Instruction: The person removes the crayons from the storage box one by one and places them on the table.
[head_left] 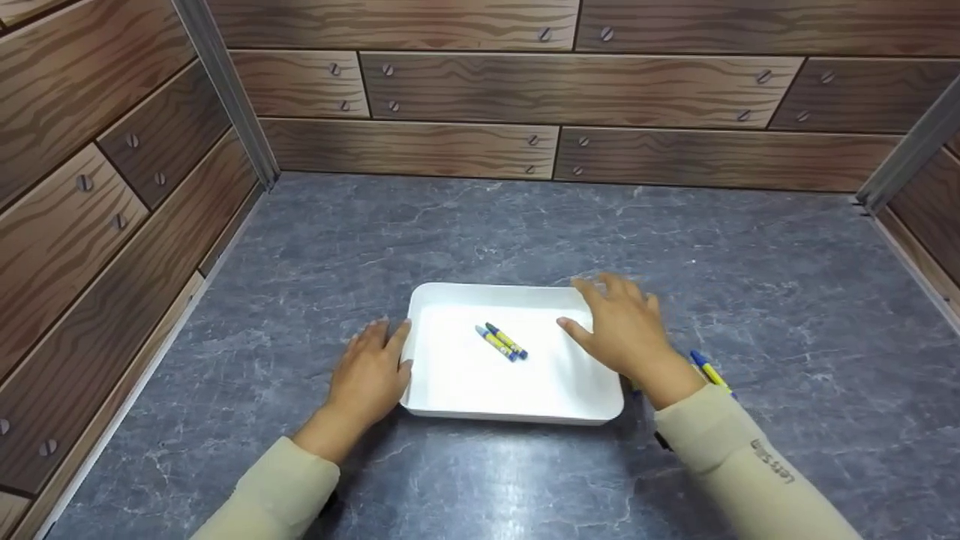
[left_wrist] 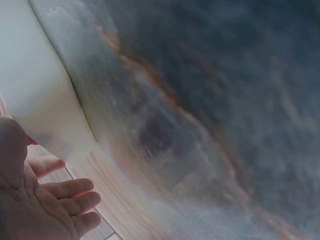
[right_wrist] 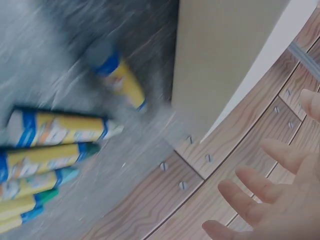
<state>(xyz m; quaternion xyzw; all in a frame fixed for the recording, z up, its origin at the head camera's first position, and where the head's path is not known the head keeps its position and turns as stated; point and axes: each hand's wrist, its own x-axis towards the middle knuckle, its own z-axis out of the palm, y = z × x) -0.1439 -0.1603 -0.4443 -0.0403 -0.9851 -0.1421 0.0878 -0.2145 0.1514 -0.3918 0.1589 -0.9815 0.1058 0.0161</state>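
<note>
A shallow white tray [head_left: 450, 390] lies on the table between both hands. Inside it, near the middle, are two crayons [head_left: 496, 343] with yellow wrappers and blue bands, side by side. My left hand [head_left: 371, 371] is at the tray's left side, fingers relaxed, with thumb and forefinger right at the rim. Over the right rim spreads my right hand [head_left: 619, 322], its fingers apart and holding nothing. In the right wrist view, several yellow-wrapped crayons [right_wrist: 60, 129] lie in a row outside the tray, and one more crayon [right_wrist: 125, 82] lies nearer the tray's wall.
The grey marbled table [head_left: 480, 232] spreads around the tray. Wood-patterned panels [head_left: 465, 146] stand at its back and sides. Beside the right wrist, a blue-tipped yellow crayon [head_left: 709, 369] shows, while the sleeve covers part of that area.
</note>
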